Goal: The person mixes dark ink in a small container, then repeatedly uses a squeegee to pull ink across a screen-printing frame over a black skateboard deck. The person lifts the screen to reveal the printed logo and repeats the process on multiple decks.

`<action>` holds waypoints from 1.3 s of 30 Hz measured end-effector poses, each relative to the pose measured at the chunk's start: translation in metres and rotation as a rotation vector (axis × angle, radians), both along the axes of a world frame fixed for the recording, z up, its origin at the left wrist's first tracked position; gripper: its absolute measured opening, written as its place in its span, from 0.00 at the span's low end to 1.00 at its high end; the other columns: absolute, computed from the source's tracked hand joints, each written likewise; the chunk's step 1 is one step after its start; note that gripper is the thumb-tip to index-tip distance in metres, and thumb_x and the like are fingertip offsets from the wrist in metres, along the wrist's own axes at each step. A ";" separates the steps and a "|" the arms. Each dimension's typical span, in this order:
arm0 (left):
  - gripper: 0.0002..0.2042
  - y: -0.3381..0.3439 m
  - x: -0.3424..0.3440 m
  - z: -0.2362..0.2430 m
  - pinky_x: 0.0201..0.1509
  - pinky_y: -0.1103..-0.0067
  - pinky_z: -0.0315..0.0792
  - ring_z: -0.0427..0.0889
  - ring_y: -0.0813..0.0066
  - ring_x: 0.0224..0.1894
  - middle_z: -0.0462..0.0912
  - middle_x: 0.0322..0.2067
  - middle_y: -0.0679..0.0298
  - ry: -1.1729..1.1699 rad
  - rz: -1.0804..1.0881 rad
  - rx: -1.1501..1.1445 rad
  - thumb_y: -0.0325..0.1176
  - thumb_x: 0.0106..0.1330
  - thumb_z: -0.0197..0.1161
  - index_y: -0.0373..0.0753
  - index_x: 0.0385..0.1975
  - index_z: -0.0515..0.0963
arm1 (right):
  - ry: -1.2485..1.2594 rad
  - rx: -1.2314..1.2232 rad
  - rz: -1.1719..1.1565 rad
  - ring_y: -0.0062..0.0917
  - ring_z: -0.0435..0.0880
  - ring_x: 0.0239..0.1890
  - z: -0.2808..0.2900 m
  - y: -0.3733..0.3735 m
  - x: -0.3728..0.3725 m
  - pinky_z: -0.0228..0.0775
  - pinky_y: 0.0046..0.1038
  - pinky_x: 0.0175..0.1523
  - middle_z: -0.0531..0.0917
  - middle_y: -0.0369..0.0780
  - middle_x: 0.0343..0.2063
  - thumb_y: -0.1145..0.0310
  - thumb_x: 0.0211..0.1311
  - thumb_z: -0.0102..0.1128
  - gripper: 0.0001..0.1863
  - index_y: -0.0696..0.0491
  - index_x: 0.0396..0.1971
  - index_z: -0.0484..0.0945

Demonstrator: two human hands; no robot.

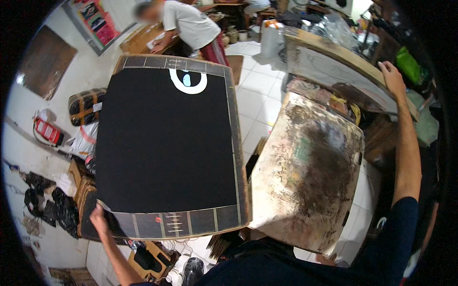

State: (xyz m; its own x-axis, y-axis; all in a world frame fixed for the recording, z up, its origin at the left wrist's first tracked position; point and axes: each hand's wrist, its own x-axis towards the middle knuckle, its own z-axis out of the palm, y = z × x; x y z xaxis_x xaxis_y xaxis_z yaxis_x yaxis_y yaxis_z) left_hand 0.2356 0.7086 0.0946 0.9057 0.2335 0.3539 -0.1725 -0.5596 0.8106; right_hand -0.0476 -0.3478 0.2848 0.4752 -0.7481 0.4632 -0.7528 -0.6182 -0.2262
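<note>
Left hand [98, 220] at the near left corner of black cloth [167, 143] on a board [201, 224]; right hand [392, 78] on a wood-edged frame [346, 71].

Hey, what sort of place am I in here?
Likely a small workshop, perhaps for screen printing: there's a wood-framed panel tilted up by your right hand, a black cloth-like sheet bearing a white ring, and a heavily stained board.

White tiled floor [252, 102], pale scuffed wall [55, 108]

Lettering [175, 63] on the dark board [202, 224] is too small to read — the co-worker's head [149, 12], blurred
</note>
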 end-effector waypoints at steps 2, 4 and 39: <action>0.21 -0.032 -0.015 -0.068 0.30 0.78 0.55 0.62 0.85 0.28 0.69 0.24 0.79 0.048 -0.141 -0.180 0.45 0.75 0.65 0.44 0.19 0.73 | 0.017 -0.040 0.030 0.45 0.83 0.55 -0.003 0.002 -0.003 0.72 0.41 0.60 0.86 0.48 0.51 0.39 0.72 0.48 0.31 0.48 0.57 0.80; 0.20 -0.074 -0.030 -0.126 0.31 0.79 0.54 0.62 0.86 0.28 0.69 0.23 0.80 0.079 -0.238 -0.228 0.44 0.75 0.65 0.45 0.19 0.73 | 0.030 -0.054 0.019 0.45 0.85 0.53 -0.008 0.005 -0.006 0.74 0.43 0.58 0.86 0.48 0.49 0.36 0.69 0.48 0.31 0.44 0.57 0.81; 0.39 -0.401 -0.143 -0.228 0.51 0.61 0.78 0.86 0.45 0.43 0.86 0.39 0.44 0.725 -0.631 0.621 0.51 0.47 0.85 0.28 0.49 0.72 | -0.122 -0.089 -0.055 0.49 0.86 0.52 0.029 0.050 0.015 0.77 0.46 0.58 0.87 0.53 0.46 0.43 0.62 0.51 0.27 0.47 0.46 0.87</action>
